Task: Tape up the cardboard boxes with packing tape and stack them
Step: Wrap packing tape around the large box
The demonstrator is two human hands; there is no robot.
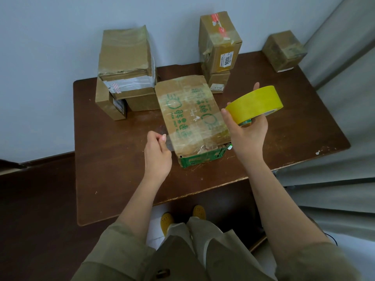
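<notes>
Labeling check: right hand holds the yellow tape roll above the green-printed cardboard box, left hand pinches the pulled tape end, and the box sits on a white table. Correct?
Not quite: the table is dark brown wood, not white, per the head view. The rest holds: right hand holds the yellow tape roll above the green-printed cardboard box, left hand pinches the tape end.

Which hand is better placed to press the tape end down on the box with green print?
Probably the left hand: it pinches the clear tape end beside the box. The right hand holds the yellow tape roll above it.
</notes>
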